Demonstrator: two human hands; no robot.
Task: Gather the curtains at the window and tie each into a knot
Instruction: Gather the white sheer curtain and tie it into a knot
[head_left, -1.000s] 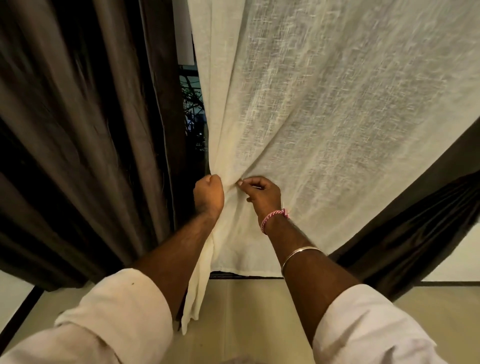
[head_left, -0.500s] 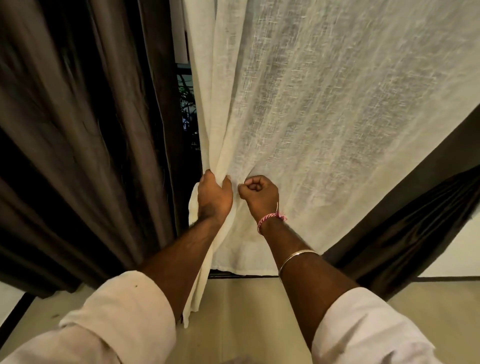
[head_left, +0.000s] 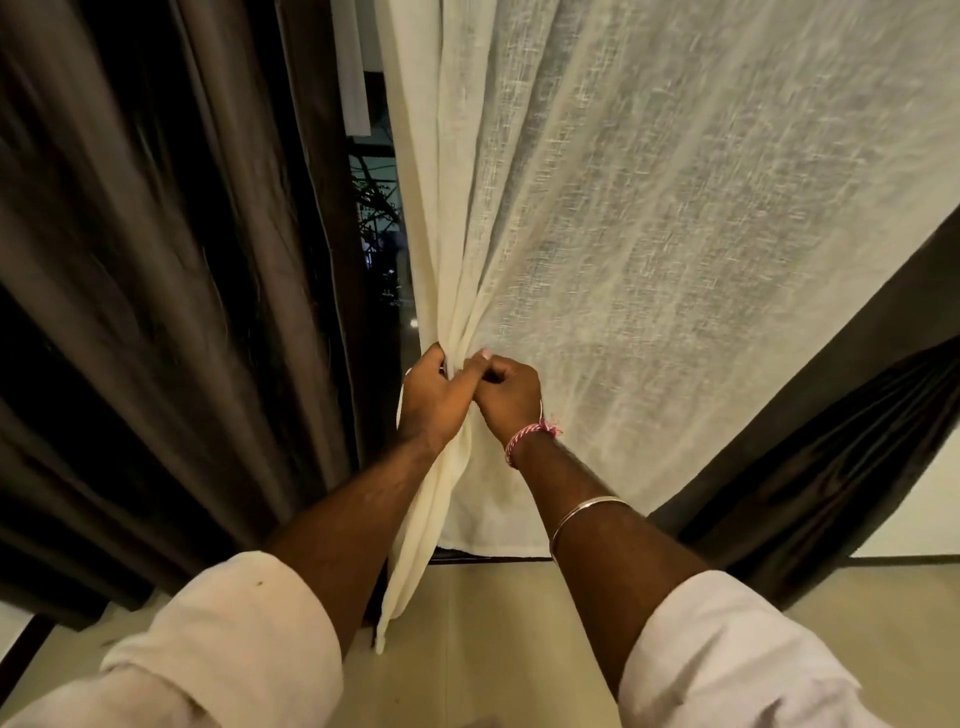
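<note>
your hands are closing the last gap between them: half a second ago there was a strip of loose cloth showing between the two fists, and now your right hand is pressing right up against your left hand, knuckles touching. that is telling you the gather is progressing, since another fold of the cream sheer curtain is being fed across into the bunch (the pleats fanning up from your fists are looking tighter than they were a second ago).

your left grip is wrapping around the gathered edge of the sheer, fingers curled over the bunch, with the tail of cloth hanging down past your forearm toward the floor. your right grip is curling shut against the cloth with the thumb tip peeking over the top; it appears to be pinching a fold, though the fingers are hiding the contact itself. both forearms are reaching forward and slightly up, converging at the same spot, wrists roughly level.

most of the sheer is hanging spread out to the right, so you are looking at an early stage of gathering, with no knot started. the dark curtain on the left and the other dark curtain at the lower right are hanging untouched, with the night window showing in the gap.
</note>
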